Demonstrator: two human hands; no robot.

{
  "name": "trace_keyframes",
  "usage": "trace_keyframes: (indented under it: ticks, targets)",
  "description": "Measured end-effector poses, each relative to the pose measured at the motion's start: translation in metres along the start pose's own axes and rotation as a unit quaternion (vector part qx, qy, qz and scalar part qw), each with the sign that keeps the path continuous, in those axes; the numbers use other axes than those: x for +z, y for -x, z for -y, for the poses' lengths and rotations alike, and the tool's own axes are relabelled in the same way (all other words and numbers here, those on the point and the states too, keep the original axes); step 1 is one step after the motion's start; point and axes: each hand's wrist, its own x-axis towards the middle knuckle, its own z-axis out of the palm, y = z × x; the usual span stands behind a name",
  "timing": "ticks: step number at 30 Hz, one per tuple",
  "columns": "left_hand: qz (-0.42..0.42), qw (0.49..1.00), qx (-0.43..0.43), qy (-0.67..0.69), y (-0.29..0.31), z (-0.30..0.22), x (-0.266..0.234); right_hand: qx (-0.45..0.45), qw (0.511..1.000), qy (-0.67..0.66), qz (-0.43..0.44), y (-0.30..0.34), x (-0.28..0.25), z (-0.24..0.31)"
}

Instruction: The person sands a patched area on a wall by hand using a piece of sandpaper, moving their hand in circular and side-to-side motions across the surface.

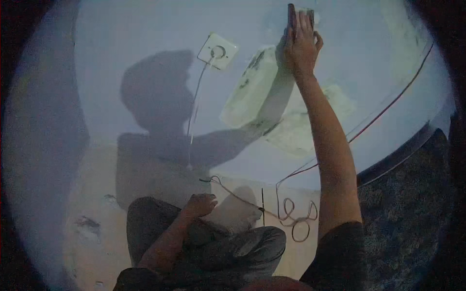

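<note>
High on the white wall (160, 39), my right hand (304, 48) presses a dark, flat block (291, 17) against the surface. Its fingers lie along the block, and the side toward the wall is hidden. Pale greenish filler patches (247, 94) with dark smudges show below that hand, and another patch (291, 131) is partly behind my forearm. My left hand (200, 205) rests by my bent leg with its fingers curled in; I see nothing in it.
A white wall socket (218, 51) holds a plug with a thin white cord (196, 92) hanging down. A reddish-brown cable (388, 106) crosses at right and lies in loops on the pale floor (301, 254). Dark carpet-like material (407, 208) lies at right. My shadow falls across the wall.
</note>
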Motion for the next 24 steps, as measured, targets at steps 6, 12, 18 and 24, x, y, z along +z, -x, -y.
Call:
trace_keyframes:
  ticks: [6, 12, 18, 24]
  targets:
    - [-0.048, 0.998, 0.005, 0.028, -0.027, 0.033, 0.045, 0.007, 0.997, -0.037, 0.06, 0.07, -0.004, 0.043]
    - [-0.088, 0.995, 0.035, 0.033, -0.038, 0.055, 0.064, -0.062, 0.976, -0.031, 0.205, 0.086, -0.045, 0.045]
    - [-0.083, 0.996, 0.02, 0.029, -0.029, 0.036, 0.039, -0.163, 0.918, -0.008, 0.361, 0.088, -0.085, 0.012]
    - [-0.108, 0.992, 0.066, -0.007, -0.052, 0.075, 0.054, -0.286, 0.923, 0.001, 0.259, -0.006, -0.101, -0.013]
